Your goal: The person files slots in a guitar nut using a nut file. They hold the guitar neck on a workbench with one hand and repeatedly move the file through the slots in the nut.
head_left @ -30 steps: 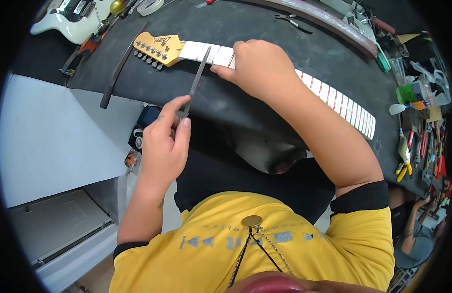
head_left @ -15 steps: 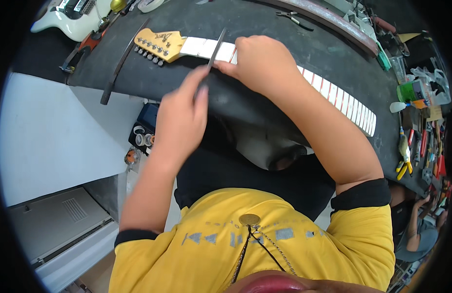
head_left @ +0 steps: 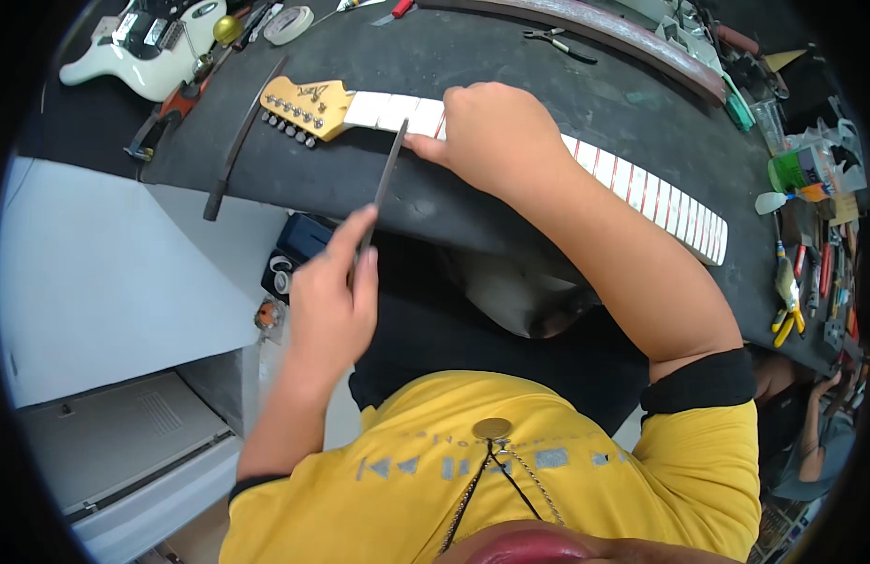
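A guitar neck (head_left: 642, 186) lies across the dark workbench, its fretboard covered in white with reddish fret lines. Its pale wooden headstock (head_left: 305, 105) with metal tuners points left. My right hand (head_left: 503, 136) grips the neck near the headstock end, thumb at the near edge, the other fingers hidden behind the hand. In my left hand (head_left: 334, 301) is a slim dark metal file (head_left: 391, 169), pinched between thumb and forefinger. The file slants up and away, and its tip is at the neck's near edge, just left of my right thumb.
A second file with a dark handle (head_left: 230, 155) lies left of the headstock. A white guitar body (head_left: 153, 56) is at the far left, near a tape roll (head_left: 289, 25). Pliers (head_left: 559, 45) lie beyond the neck; yellow-handled pliers (head_left: 787, 315) and other tools crowd the right.
My left hand has drawn the file back toward me, so its tip has come from beyond the neck to the near edge. My right hand keeps its grip.
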The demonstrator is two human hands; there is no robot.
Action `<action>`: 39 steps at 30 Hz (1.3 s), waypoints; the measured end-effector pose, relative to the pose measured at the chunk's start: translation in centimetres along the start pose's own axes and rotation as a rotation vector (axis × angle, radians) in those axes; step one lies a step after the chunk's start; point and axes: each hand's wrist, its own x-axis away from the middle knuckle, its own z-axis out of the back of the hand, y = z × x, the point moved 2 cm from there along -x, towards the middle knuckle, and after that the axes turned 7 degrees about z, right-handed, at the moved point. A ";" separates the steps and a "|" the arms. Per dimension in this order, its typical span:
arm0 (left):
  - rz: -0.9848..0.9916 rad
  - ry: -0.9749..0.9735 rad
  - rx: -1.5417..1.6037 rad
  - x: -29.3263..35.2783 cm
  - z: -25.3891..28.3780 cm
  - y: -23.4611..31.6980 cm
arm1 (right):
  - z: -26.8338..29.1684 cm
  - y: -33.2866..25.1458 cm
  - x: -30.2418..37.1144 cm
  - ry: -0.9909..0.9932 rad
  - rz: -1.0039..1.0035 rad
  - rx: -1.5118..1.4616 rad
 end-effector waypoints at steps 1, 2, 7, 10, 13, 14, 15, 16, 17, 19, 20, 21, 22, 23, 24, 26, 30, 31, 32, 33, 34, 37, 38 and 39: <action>0.090 -0.050 -0.035 1.1 0.8 0.0 | 0.0 -0.2 -0.4 0.005 -0.001 -0.005; 0.013 -0.005 -0.044 0.4 0.8 -0.1 | 0.2 -0.5 -0.5 0.008 0.004 0.001; 0.005 -0.005 -0.108 -8.2 -1.3 2.3 | 0.3 -0.3 -0.5 -0.040 -0.012 -0.011; 0.001 -0.010 -0.050 -4.6 -1.2 1.5 | 0.5 0.5 0.0 -0.047 -0.029 -0.003; 0.008 -0.021 -0.023 -0.9 1.4 0.1 | -0.1 -0.2 -0.1 0.007 0.012 -0.038; 0.041 -0.026 -0.026 0.0 1.8 0.2 | 0.2 -0.5 -0.1 0.024 0.016 -0.020; 0.055 -0.023 -0.025 -0.8 1.5 0.7 | 0.2 -0.6 0.1 0.014 0.025 -0.025; 0.043 -0.031 -0.052 -3.3 0.7 1.6 | 0.1 -0.7 0.1 -0.007 0.022 -0.013; 0.016 -0.039 -0.078 -6.0 -0.2 2.2 | 0.3 -0.3 -0.1 -0.017 0.009 0.006; 0.013 -0.025 -0.094 -8.9 -1.3 2.1 | 0.3 -0.3 -0.3 -0.025 0.008 0.001; 0.015 -0.012 -0.101 -9.5 -1.7 2.0 | 0.3 -0.2 -0.4 -0.041 0.006 0.001; 0.015 -0.017 -0.093 -8.6 -1.7 2.0 | 0.2 0.1 -0.2 -0.047 0.001 0.005; 0.020 -0.033 -0.075 -6.4 -1.1 2.1 | 0.3 0.2 0.1 -0.043 -0.012 0.002; 0.019 -0.042 -0.060 -4.3 -0.2 2.1 | 0.4 0.3 0.1 -0.030 -0.023 -0.001; 0.049 -0.045 -0.035 -2.1 0.8 1.1 | 0.3 0.2 -0.1 -0.026 -0.023 0.001; -0.021 -0.006 -0.022 -2.1 1.1 -0.1 | -0.1 -0.6 -0.3 -0.003 0.011 -0.011; 0.018 -0.035 -0.130 -8.6 -0.7 2.4 | 0.4 -0.4 -0.5 -0.036 -0.007 0.007; -0.019 -0.005 -0.182 -9.9 -1.3 2.2 | 0.2 -0.5 -0.6 -0.030 0.009 0.012; -0.019 -0.006 -0.178 -9.7 -1.4 2.1 | 0.2 -0.3 -0.5 -0.029 0.018 0.023; -0.037 0.003 -0.153 -9.1 -1.3 2.0 | 0.2 -0.2 -0.3 -0.031 0.018 0.023; -0.054 0.012 -0.129 -8.3 -1.0 2.0 | 0.3 -0.2 -0.2 -0.042 0.010 0.014; 0.106 -0.089 -0.107 -1.8 1.6 1.4 | -0.1 0.0 -0.2 -0.028 -0.013 0.005; 0.107 -0.092 -0.109 -1.7 1.8 1.2 | -0.1 -0.2 -0.1 -0.022 0.000 0.001; 0.086 -0.078 -0.085 -1.7 2.0 1.1 | -0.1 -0.1 -0.1 -0.023 -0.003 0.000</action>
